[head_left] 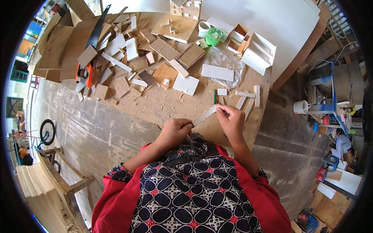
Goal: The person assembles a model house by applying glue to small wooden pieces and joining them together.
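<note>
A narrow whitish strip (204, 115) stretches at a slant between my hands, over the near edge of the workbench (163, 106). My left hand (175, 131) pinches its lower left end, fingers curled in. The upper right end is held between thumb and fingertips of my right hand (232, 119). Just beyond the right fingertips lie a thin green stick (215, 97), perhaps a pencil, and a small white block (222, 92). Several white-faced strips (245, 94) lie crossed to the right of that hand. I cannot tell what the held strip is made of.
Wood offcuts (153, 75) cover the bench's left and middle. A handsaw (98, 33) with an orange handle lies at the left. Farther back are a plastic bag (223, 62), a green plastic container (214, 37) and small wooden boxes (258, 52). A person (342, 144) is at far right.
</note>
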Demonstrator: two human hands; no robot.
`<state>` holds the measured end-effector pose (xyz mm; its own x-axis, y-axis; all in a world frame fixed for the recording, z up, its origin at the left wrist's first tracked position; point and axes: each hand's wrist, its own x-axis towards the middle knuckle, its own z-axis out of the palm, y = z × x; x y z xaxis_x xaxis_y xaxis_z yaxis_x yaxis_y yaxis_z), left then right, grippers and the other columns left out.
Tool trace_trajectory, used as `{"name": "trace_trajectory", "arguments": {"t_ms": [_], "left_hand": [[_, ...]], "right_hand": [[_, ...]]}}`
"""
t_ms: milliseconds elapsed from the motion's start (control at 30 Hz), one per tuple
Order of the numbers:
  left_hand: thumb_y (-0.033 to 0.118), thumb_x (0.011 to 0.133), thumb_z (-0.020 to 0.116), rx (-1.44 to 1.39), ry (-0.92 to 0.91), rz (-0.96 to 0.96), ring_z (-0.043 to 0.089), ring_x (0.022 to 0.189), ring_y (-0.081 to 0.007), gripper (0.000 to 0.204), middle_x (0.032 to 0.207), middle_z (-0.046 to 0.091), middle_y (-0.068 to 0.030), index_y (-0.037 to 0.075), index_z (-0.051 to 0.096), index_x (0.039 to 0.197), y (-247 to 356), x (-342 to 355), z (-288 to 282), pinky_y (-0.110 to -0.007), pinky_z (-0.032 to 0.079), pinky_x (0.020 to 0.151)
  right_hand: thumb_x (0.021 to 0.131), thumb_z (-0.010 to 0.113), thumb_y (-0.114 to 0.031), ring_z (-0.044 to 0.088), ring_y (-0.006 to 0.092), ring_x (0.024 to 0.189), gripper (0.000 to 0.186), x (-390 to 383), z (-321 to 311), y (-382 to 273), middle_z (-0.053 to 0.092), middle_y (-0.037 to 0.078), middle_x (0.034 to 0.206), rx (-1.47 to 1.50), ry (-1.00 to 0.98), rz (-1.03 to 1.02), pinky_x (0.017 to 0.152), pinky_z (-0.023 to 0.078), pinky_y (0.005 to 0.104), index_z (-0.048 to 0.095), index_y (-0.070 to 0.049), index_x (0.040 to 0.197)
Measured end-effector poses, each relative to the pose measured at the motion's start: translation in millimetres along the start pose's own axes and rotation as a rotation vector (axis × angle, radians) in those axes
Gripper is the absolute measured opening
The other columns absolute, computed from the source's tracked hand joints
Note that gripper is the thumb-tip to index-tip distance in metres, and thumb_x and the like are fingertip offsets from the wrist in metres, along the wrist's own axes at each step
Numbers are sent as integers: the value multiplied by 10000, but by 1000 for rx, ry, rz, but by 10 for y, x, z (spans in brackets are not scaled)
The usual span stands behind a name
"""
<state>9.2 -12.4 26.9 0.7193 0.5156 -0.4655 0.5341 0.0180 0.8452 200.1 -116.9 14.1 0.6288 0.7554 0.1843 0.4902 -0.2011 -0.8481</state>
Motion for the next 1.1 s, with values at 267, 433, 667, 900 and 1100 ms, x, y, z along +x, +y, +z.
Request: {"name": "trace_trajectory", "arguments": {"t_ms": [267, 433, 667, 900, 1100], "left_hand": [[172, 921, 542, -167, -58, -153, 578, 573, -84, 246, 707, 638, -19, -16, 684, 990, -113, 35, -33, -229, 474, 537], [177, 926, 559, -252, -84, -169, 592, 559, -98, 258, 685, 640, -32, -12, 687, 1045, -274, 105, -112, -234, 486, 531], [181, 932, 551, -145, -111, -219, 559, 547, -82, 255, 669, 616, -11, -1, 683, 1051, -263, 126, -146, -238, 469, 525], [228, 916, 548, 21, -5, -129, 555, 532, -100, 293, 621, 612, -27, -22, 676, 835, -454, 210, -57, -273, 461, 510], [250, 910, 546, 16, 24, -118, 547, 501, -104, 321, 601, 604, -33, -27, 675, 813, -477, 222, -65, -273, 452, 474]], "right_hand": [[776, 692, -97, 651, 204, 571, 121, -10, 102, 120, 660, 126, 674, -27, -30, 27, 538, 485, 296, 713, 0, 844], [777, 692, -104, 671, 214, 608, 127, -22, 180, 168, 678, 131, 707, -4, -61, 39, 566, 503, 297, 710, -4, 854], [788, 688, -130, 690, 243, 655, 141, -80, 297, 327, 690, 143, 741, -22, -94, 93, 595, 519, 319, 710, -15, 866], [811, 695, -125, 642, 122, 599, 152, -59, 324, 380, 690, 106, 705, -57, -110, 67, 564, 487, 264, 710, -3, 900], [815, 680, -182, 656, 229, 621, 131, 204, 160, 389, 653, 93, 656, -150, 1, 13, 572, 496, 330, 697, -58, 852]]}}
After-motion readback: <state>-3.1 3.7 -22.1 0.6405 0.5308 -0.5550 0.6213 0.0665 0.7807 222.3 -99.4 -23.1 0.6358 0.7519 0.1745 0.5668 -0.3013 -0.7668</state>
